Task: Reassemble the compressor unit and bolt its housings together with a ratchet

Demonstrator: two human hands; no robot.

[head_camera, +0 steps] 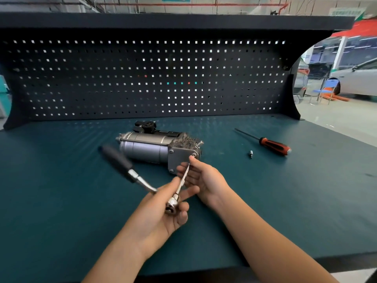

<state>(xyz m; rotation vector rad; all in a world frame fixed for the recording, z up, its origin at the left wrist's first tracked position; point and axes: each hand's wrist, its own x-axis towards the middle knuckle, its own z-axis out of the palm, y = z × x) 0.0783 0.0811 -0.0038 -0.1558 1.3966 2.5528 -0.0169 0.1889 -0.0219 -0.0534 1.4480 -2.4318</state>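
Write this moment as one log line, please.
phase: aiming ratchet at compressor | left hand: grips ratchet head | right hand: steadies extension bar | lying aside: screwdriver, small bit

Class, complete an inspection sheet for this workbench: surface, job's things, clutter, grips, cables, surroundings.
Surface: green mat, flat.
Job's things: compressor lying on its side; ratchet with extension reaching the end plate.
Clutter: screwdriver and small bit to the right, apart.
Grips: left grip holds the ratchet head; right grip supports the extension on its fingers.
Cables: nothing seen.
Surroundings: pegboard behind; car and chair beyond, right.
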